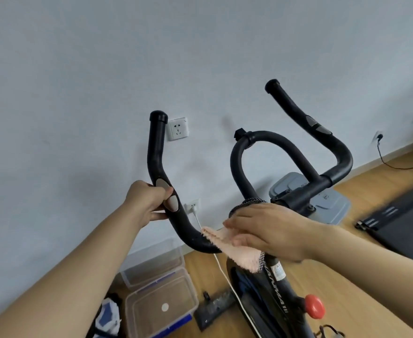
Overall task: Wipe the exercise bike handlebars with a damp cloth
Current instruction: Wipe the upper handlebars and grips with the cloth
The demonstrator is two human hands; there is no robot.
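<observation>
White lettering on the black bike frame (281,295) is too tilted and blurred to read. The right hand (271,230), fingers flat, presses a pink cloth (239,254) onto the handlebar (190,231) near its centre. The left hand (144,203) has its fingers curled round the handlebar's left grip. A wall socket (178,129) is behind.

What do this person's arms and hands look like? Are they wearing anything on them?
Nothing is worn. The left arm and right arm are bare for the whole length in view, with no sleeve edge showing. The left hand and right hand have no gloves. No watch, bracelet or ring shows on the wrists or the visible fingers.
</observation>
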